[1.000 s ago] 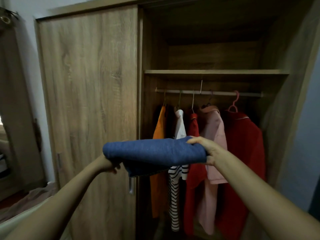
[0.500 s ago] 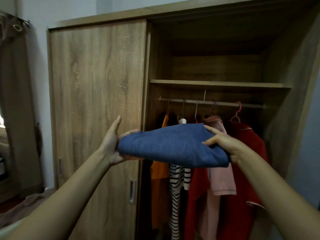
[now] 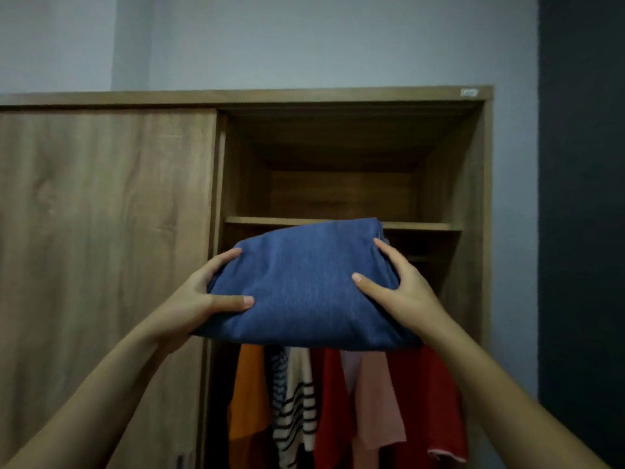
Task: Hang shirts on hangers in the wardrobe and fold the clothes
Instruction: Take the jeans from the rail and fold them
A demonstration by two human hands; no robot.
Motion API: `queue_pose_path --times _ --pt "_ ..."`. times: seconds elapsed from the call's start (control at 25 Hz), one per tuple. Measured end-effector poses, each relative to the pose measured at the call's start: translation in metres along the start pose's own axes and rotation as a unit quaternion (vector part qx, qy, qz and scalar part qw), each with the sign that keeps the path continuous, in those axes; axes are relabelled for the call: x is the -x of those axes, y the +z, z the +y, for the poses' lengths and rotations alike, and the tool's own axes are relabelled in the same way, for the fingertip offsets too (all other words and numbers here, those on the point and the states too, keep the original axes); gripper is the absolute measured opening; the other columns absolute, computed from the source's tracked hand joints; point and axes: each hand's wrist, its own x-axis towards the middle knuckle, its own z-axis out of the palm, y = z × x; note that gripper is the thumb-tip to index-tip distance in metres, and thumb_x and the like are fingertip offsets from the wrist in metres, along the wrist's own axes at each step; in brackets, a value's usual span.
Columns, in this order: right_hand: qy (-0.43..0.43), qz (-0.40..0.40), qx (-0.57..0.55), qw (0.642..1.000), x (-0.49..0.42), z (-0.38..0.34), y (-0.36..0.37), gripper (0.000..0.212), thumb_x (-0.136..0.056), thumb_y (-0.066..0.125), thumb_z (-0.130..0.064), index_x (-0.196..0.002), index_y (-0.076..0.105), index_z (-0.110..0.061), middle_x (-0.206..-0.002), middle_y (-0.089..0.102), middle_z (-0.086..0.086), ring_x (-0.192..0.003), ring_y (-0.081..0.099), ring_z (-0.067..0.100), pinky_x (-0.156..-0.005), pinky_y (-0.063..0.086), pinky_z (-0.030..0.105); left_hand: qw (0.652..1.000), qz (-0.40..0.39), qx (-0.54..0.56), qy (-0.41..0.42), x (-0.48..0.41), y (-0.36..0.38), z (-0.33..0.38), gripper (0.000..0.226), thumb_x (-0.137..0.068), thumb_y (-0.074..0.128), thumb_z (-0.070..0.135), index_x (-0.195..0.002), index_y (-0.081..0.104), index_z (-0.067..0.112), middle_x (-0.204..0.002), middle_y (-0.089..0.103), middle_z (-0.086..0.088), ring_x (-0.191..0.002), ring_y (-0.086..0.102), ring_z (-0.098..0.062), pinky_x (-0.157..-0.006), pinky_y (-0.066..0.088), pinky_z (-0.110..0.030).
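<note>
A folded blue garment (image 3: 304, 286) is held up in front of the open wardrobe, its far edge level with the upper shelf (image 3: 422, 226). My left hand (image 3: 199, 299) grips its left side, thumb on top. My right hand (image 3: 399, 289) grips its right side the same way. Below it hang several shirts: an orange one (image 3: 248, 401), a striped one (image 3: 297, 411), a red one (image 3: 333, 407), a pink one (image 3: 378, 404) and another red one (image 3: 429, 401). The garment hides the rail and the hangers.
The wardrobe's sliding door (image 3: 101, 248) covers the left half. The compartment above the shelf (image 3: 338, 184) is dark and holds nothing that I can see. A pale wall rises above the wardrobe and a dark panel (image 3: 581, 231) stands at the right.
Both hands have lifted the folded blue garment from chest height to the upper shelf's level, and my view has tilted upward. My left hand now grips it with the thumb on top.
</note>
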Motion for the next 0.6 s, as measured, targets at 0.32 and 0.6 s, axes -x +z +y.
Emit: queue_pose_path --times 0.32,0.6 --pt "-0.055 0.061 0.004 0.997 -0.128 0.006 -0.042 0.081 -0.071 0.072 -0.048 -0.14 0.032 -0.036 -0.144 0.04 -0.007 -0.127 0.042 0.013 -0.106 0.037 0.038 0.997 -0.023 -0.009 0.069 -0.147 0.012 0.049 0.114 -0.037 0.083 0.031 -0.14 0.036 0.033 -0.127 0.04 0.011 -0.108 0.047 -0.012 -0.079 0.043 -0.025" --pt "0.004 0.047 0.097 0.994 -0.26 0.066 -0.045 0.079 -0.076 0.067 -0.052 -0.142 0.031 -0.028 -0.144 0.043 0.004 -0.128 0.044 0.026 -0.106 0.037 0.04 0.995 -0.034 -0.088 0.014 -0.296 0.046 0.027 0.08 -0.077 0.073 0.02 -0.146 0.031 0.021 -0.142 0.04 -0.007 -0.118 0.047 -0.024 -0.097 0.038 -0.035"
